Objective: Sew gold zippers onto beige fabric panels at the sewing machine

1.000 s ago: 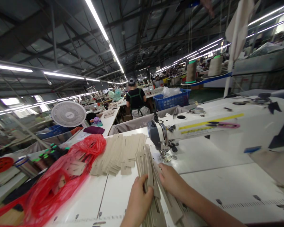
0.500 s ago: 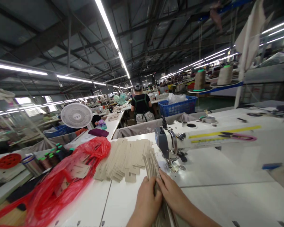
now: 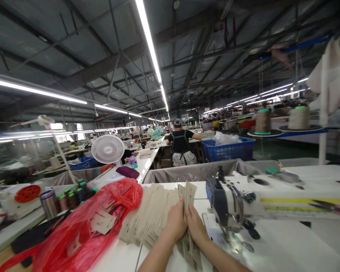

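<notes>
Between my two hands stands a bundle of beige fabric pieces (image 3: 189, 192), held upright at the right end of a spread row of similar beige pieces (image 3: 150, 207) on the white table. My left hand (image 3: 176, 218) presses the bundle from the left, fingers together. From the right, my right hand (image 3: 196, 223) closes on the same bundle. The lower ends of the pieces show below my hands, between the wrists. The sewing machine head (image 3: 225, 204) is just right of my right hand.
A red plastic bag (image 3: 70, 230) with beige pieces lies left. Behind are thread spools (image 3: 79, 192), a white fan (image 3: 108, 149), a purple cloth (image 3: 127, 172), a blue basket (image 3: 228, 150) and a seated person (image 3: 183, 143). Scissors (image 3: 328, 207) lie on the machine at right.
Both hands have moved forward with the bundle, up against the right end of the row. The view has turned slightly left and up. The person ahead has stretched an arm out to the right.
</notes>
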`<action>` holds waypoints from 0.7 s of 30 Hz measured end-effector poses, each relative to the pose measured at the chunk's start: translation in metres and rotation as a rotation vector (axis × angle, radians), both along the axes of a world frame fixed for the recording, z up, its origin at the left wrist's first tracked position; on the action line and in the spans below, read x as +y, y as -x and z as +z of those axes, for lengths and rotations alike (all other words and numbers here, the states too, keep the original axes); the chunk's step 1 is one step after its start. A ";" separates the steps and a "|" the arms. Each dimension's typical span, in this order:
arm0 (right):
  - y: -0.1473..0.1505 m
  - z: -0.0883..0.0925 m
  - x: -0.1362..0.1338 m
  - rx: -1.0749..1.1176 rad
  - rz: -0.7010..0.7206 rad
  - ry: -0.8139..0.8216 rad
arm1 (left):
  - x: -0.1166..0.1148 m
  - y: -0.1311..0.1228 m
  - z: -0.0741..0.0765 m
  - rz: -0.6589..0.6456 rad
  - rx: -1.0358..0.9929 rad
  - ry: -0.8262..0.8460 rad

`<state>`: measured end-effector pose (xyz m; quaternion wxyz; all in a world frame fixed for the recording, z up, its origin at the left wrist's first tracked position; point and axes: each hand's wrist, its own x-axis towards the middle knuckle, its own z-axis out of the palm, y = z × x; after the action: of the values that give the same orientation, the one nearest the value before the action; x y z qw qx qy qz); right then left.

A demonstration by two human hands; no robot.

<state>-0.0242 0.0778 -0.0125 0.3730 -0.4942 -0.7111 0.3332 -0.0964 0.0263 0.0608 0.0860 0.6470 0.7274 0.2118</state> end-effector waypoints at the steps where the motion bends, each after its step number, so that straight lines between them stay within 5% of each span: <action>1: 0.010 0.001 0.001 -0.006 0.015 -0.012 | 0.000 0.007 0.000 0.038 0.020 -0.007; 9: 0.052 0.000 0.017 -0.054 0.093 -0.071 | -0.030 0.079 0.001 0.360 0.228 -0.120; 16: 0.071 -0.003 0.035 -0.111 0.096 -0.064 | -0.035 0.085 -0.008 0.109 0.108 0.038; 21: 0.060 -0.012 0.046 -0.118 0.161 -0.087 | -0.025 0.087 -0.005 0.180 0.088 0.021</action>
<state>-0.0837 0.1235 -0.0242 0.3238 -0.4376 -0.7830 0.3011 -0.1833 0.0008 0.0558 0.0415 0.5868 0.7878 0.1826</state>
